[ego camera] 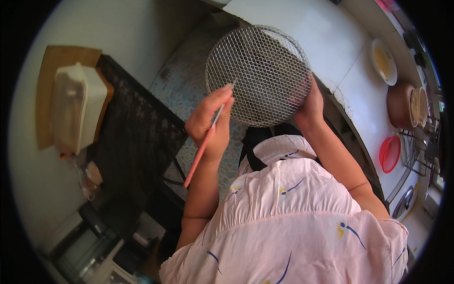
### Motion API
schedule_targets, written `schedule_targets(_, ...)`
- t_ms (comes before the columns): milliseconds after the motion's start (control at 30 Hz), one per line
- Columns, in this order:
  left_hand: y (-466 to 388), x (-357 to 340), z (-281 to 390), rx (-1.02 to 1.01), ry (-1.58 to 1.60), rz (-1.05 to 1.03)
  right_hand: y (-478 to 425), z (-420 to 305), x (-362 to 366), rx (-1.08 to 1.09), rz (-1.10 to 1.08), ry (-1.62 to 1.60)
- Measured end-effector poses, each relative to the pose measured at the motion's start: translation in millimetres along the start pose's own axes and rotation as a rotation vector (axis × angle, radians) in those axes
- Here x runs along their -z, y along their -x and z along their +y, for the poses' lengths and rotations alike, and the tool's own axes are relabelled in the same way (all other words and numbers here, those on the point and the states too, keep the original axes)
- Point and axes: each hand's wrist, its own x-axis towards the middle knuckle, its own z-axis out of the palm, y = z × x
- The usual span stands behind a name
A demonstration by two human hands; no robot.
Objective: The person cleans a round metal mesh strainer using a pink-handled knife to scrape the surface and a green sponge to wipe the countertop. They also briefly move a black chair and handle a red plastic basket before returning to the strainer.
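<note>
A round wire mesh basket (pixel 259 76) with a thick woven rim is held up in front of me, its mesh face towards the camera. My right hand (pixel 311 101) grips its lower right edge, the fingers partly hidden behind the mesh. A slim tool with a pink handle (pixel 199 158) and a thin metal shaft lies in my left hand (pixel 212 120), pinched between thumb and fingers. The tool's tip is over the left part of the mesh; whether it touches the wires I cannot tell.
At left, a dark table (pixel 131 131) bears a lidded plastic box (pixel 79 106) on a wooden board (pixel 46 120). Along the right, a white tiled counter (pixel 330 42) holds a bowl with yellow food (pixel 389 76), a copper-coloured pot (pixel 397 105), a red plastic basket (pixel 390 154) and a stove.
</note>
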Motion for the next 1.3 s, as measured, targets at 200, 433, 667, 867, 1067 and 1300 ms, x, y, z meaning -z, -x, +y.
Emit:
schedule_targets(200, 51, 4, 53, -0.148, -0.293, 0.074, 41, -8, 32, -0.09, -0.158, 0.043)
schedule_targets(433, 145, 7, 128, 0.255, 0.089, 0.382, 94, 0, 86, -0.177, -0.255, 0.115)
schedule_targets(667, 216, 34, 178, 0.719, 0.799, 0.805, 160, 36, 124, 0.014, -0.571, 0.664)
schedule_targets(867, 300, 85, 190, 0.759, 0.947, 0.784, 253, 96, 137, 0.071, -1.017, 0.887)
schedule_targets(1067, 397, 152, 198, 0.787, 0.701, 0.679, 341, 185, 171, 0.068, -1.075, 0.902)
schedule_targets(1300, 494, 235, 207, 0.818, 0.672, 0.684, 414, 268, 213, -0.169, -1.064, 0.982)
